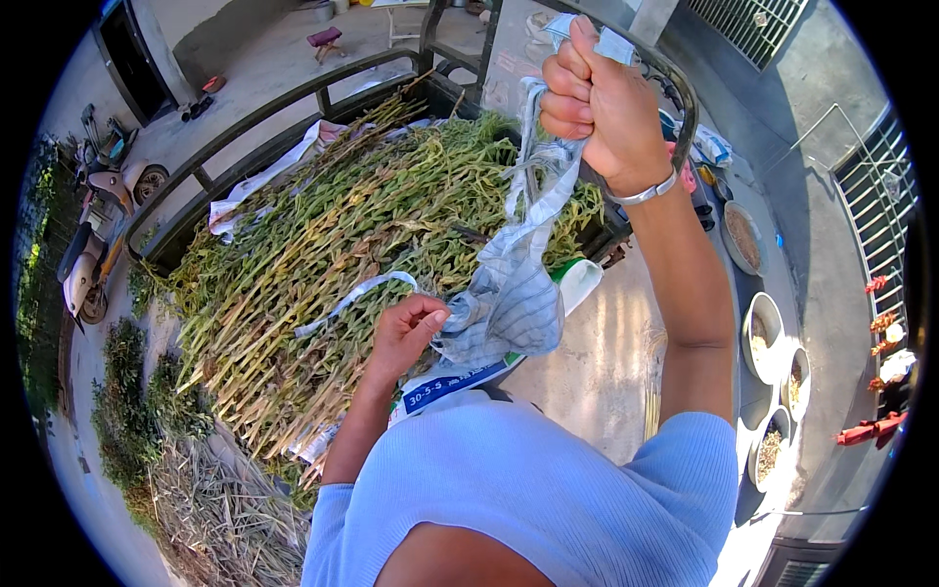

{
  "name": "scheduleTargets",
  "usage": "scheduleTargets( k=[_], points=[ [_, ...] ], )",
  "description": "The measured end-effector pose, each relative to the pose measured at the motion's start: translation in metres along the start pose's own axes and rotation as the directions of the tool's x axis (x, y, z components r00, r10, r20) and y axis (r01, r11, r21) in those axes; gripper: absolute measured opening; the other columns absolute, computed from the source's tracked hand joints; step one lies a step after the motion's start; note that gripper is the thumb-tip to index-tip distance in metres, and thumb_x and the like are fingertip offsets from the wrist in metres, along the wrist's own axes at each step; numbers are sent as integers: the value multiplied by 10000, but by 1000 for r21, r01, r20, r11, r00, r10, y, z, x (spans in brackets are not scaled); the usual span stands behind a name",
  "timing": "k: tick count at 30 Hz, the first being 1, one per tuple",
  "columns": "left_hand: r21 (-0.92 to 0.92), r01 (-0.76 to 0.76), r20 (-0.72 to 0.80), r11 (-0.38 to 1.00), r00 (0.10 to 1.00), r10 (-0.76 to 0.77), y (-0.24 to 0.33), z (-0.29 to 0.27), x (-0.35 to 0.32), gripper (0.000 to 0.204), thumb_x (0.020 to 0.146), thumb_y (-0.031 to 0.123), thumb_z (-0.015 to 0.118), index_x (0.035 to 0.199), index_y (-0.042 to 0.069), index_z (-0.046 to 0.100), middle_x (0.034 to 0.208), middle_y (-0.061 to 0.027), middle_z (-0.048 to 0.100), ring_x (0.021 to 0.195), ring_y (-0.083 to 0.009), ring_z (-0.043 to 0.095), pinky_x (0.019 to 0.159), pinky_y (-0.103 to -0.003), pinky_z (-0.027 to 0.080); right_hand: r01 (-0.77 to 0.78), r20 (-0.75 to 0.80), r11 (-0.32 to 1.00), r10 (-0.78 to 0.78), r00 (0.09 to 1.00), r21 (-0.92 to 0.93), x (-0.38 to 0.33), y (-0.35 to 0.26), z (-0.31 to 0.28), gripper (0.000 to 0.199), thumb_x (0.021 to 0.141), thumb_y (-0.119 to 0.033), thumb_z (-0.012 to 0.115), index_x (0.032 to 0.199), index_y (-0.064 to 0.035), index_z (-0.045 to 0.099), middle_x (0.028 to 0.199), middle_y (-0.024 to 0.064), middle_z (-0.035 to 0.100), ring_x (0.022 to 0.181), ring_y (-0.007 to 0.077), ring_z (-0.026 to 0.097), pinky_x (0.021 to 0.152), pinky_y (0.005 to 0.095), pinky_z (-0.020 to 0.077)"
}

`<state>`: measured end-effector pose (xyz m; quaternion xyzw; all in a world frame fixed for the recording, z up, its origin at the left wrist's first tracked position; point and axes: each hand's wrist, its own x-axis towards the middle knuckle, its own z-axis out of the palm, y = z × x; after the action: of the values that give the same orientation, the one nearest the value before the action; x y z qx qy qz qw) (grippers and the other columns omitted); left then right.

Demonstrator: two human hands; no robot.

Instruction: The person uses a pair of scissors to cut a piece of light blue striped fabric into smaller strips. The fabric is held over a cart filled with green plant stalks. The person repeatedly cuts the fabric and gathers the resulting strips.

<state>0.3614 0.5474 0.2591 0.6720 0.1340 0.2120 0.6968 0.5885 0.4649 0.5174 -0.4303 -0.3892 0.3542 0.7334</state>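
Raised at the upper right, my right hand [602, 112] is closed in a fist around the upper end of a pale blue-grey striped cloth [514, 284]. Light blue material [614, 46] shows behind the fist; whether it belongs to the same cloth I cannot tell. The cloth hangs twisted and bunched down to my left hand [404, 338], whose thumb and fingers pinch its lower edge. A loose pale strip [362, 293] curves away left from that hand. Beneath lies a thick layer of cut green and yellowing stalks [323, 254] in a cart bed.
A dark metal rail [264, 117] borders the cart. A white, green and blue sack [460, 382] lies by my body. Several basins of grain [763, 338] stand at right. Scooters [88, 264] are parked at left, near dry leaves [230, 509] on the ground.
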Motion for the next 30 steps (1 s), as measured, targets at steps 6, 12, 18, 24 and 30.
scheduleTargets(
  k=[6,12,18,24,30],
  points=[
    [479,-146,-217,865,936,278,-7,30,3,749,650,209,788,1264,20,404,1077,-110,539,904,-237,542,748,-356,462,-95,66,986,87,994,139,4,28,48,464,918,-361,475,561,-146,271,522,-47,259,422,57,237,382,210,179],
    [563,-49,-222,825,953,208,-32,-5,30,429,603,68,776,985,21,586,1024,-119,546,904,-261,549,725,-345,457,-139,127,973,117,985,182,0,39,51,418,935,-407,430,622,-158,309,548,-57,266,406,41,207,379,207,172],
    [-98,-142,-263,985,958,112,-57,21,32,126,724,64,693,782,12,593,708,-48,523,660,-116,489,598,-270,410,-131,69,960,117,991,247,7,41,15,452,902,-430,488,593,-161,296,548,-46,271,419,57,236,389,209,184],
    [54,13,52,998,998,-16,-81,37,8,177,826,130,624,756,-19,559,647,-10,455,630,-70,396,544,-256,342,-13,-106,963,43,993,268,14,45,-26,424,921,-389,459,600,-159,304,544,-43,270,413,68,239,382,221,196],
    [-370,-141,-170,918,982,82,-39,-37,-23,217,848,237,610,841,24,654,1111,-129,559,1017,-195,509,869,-327,393,95,-567,982,14,823,162,10,74,-162,436,938,-386,415,579,-173,288,532,-44,273,401,77,237,364,239,182]
  ],
)
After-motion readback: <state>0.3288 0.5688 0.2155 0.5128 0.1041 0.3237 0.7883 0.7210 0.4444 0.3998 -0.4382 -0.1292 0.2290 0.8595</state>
